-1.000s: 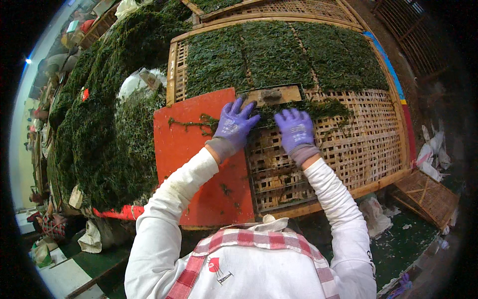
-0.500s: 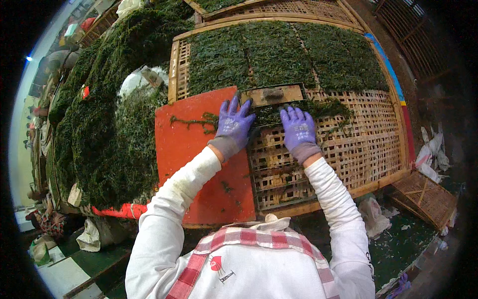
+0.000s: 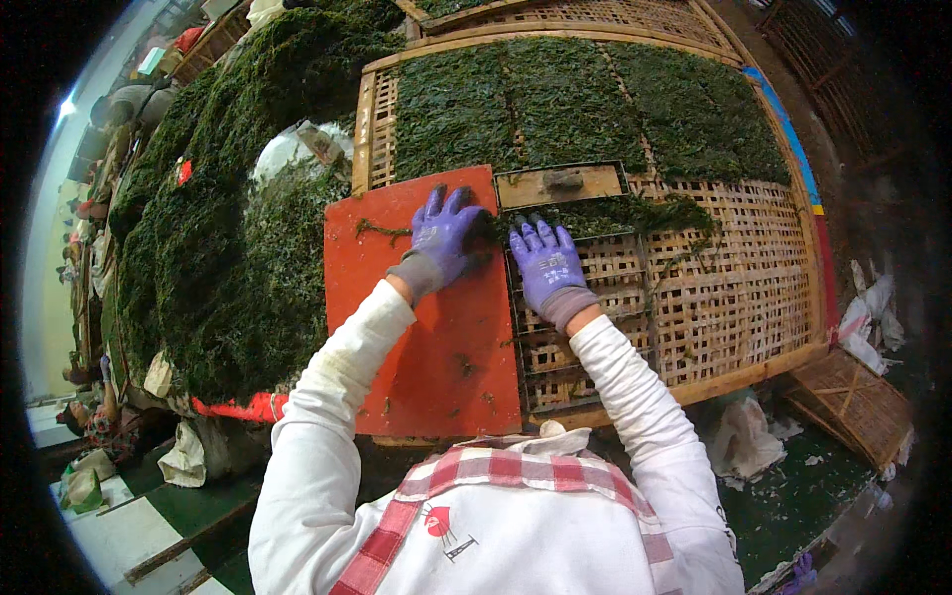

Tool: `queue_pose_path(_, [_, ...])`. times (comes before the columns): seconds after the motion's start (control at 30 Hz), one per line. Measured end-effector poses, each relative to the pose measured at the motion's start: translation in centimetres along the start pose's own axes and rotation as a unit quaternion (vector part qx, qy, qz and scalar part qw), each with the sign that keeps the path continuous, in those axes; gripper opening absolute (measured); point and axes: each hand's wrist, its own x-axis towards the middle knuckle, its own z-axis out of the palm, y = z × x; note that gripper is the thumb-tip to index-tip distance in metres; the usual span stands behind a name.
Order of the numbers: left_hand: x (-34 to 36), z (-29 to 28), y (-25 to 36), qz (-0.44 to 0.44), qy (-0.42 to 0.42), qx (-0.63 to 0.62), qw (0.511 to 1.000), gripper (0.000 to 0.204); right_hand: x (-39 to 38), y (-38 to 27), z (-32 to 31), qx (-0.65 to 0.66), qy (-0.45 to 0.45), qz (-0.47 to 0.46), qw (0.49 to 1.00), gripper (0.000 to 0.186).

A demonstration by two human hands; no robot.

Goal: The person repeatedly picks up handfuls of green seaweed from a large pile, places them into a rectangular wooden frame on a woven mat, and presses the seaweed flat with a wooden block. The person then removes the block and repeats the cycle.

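Note:
My left hand (image 3: pixel 439 238), in a purple glove with spread fingers, rests on the upper right of a red board (image 3: pixel 416 367), beside strands of seaweed. My right hand (image 3: pixel 544 263), also purple-gloved, has its fingers stretched out on a narrow band of seaweed (image 3: pixel 625 215) inside a metal frame (image 3: pixel 650 297). Just above that band lies a wooden plate (image 3: pixel 521 186) with a dark raised handle. The frame sits on a woven bamboo rack (image 3: pixel 744 278), whose upper half carries flattened seaweed sheets (image 3: pixel 565 104).
A large seaweed mound (image 3: pixel 188 268) with a white patch fills the left. Another rack (image 3: pixel 565 14) lies beyond. At lower right are a tilted bamboo screen (image 3: pixel 848 392) and white sacks (image 3: pixel 744 441). Part of another person (image 3: pixel 99 421) shows at far left.
My left hand has moved left, further onto the red board. My right hand has shifted left along the seaweed band to the board's right edge. The whole view has shifted slightly.

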Motion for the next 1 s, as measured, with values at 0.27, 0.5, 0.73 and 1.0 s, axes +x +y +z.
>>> queue_pose_path(0.27, [2.2,-2.0,2.8,0.007,-0.008,-0.009,1.0,0.024,-0.4,0.3,1.0,-0.002,0.008,0.011,1.0,0.046])
queue_pose_path(0.5, [8.0,-6.0,11.0,0.122,-0.124,-0.113,0.978,0.036,-0.3,0.3,1.6,0.086,0.073,0.036,0.993,0.041])
queue_pose_path(0.73, [10.0,-8.6,10.3,0.159,-0.019,-0.086,0.983,0.034,-0.3,0.0,-0.3,0.103,-0.042,0.057,0.992,0.043])
queue_pose_path(1.0, [4.5,-2.4,5.2,0.036,-0.125,-0.008,0.991,0.027,-2.9,2.8,-1.5,0.067,0.046,0.028,0.996,0.05])
